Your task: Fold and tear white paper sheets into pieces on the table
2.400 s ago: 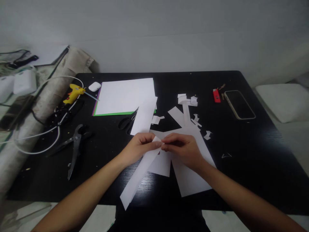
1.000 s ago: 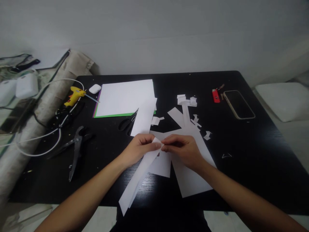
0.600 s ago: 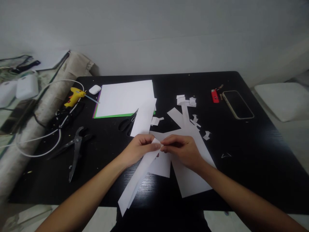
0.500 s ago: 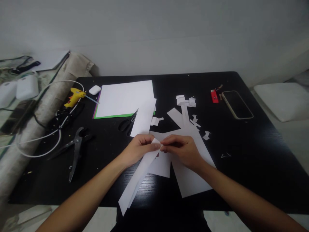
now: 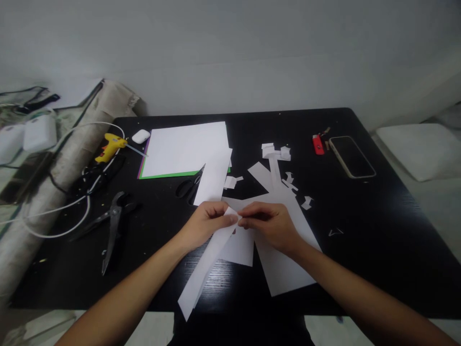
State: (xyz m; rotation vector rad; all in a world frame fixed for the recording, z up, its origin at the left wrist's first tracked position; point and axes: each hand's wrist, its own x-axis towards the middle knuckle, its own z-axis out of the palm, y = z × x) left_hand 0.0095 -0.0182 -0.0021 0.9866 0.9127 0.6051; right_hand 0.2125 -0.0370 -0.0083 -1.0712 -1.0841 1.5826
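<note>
A long folded strip of white paper [image 5: 206, 269] slants from my hands down to the lower left, over the table's front edge. My left hand [image 5: 207, 223] is closed on its upper part, the thumb lying across it. At the strip's top end, my right hand [image 5: 270, 223] pinches the corner between thumb and fingertips. Under and behind the hands lie white paper sheets [image 5: 284, 269], and another white strip [image 5: 215, 175] rests just beyond my left hand. Small cut paper scraps [image 5: 230, 182] are scattered near it.
Scissors [image 5: 184, 189] lie partly under the white strip. A stack of paper [image 5: 183, 146], a yellow glue gun [image 5: 111, 146] and pliers [image 5: 114, 216] are on the left of the black table. A red lighter [image 5: 318, 144] and a phone [image 5: 352, 156] lie at right.
Both hands keep nearly the same grip on the strip. Its lower end has shifted very slightly, and the whole view has moved a little.
</note>
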